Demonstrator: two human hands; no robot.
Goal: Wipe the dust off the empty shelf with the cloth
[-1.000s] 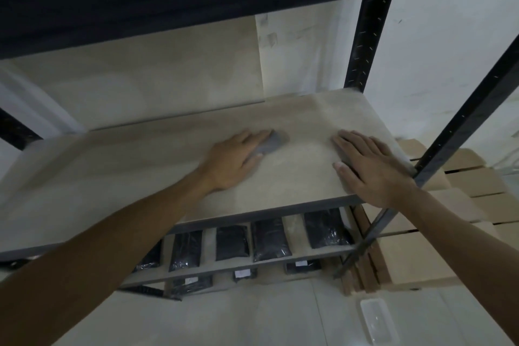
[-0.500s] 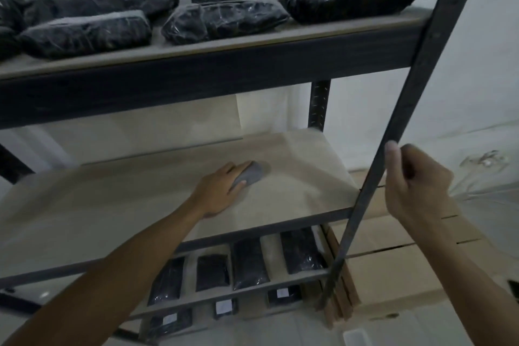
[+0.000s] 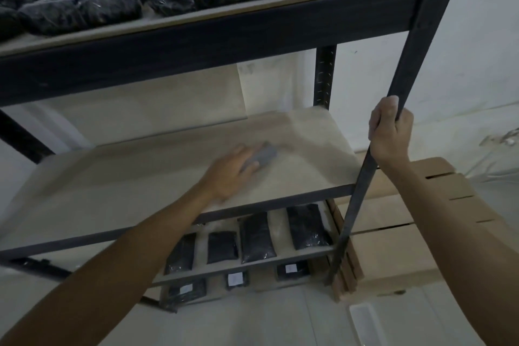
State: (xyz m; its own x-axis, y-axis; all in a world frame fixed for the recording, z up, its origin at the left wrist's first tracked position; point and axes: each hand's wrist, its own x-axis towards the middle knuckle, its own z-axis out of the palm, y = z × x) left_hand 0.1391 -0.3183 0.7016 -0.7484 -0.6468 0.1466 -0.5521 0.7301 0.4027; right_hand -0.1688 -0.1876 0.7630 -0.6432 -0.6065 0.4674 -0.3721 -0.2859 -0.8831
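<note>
Upper shelf [image 3: 252, 12] carries dark plastic-wrapped packages [image 3: 81, 10]. Left hand [image 3: 231, 174] lies on the empty shelf [image 3: 126, 185], pressing the grey cloth [image 3: 262, 157] under its fingers near mid-board — blur hides how far they curl. Lower shelf [image 3: 252, 265] holds black packets [image 3: 257, 236]; white labels [image 3: 234, 279] beneath are unreadable. Right hand [image 3: 390, 132] has its grip wrapped tight round the front-right upright [image 3: 362, 180] — cardboard boxes [image 3: 393, 247] stand beyond it.

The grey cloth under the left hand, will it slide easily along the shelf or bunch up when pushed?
The cloth looks soft and folded small under the left hand, so probably floppy and light. On the smooth, bare shelf it should slide, though a loose edge might bunch.
</note>
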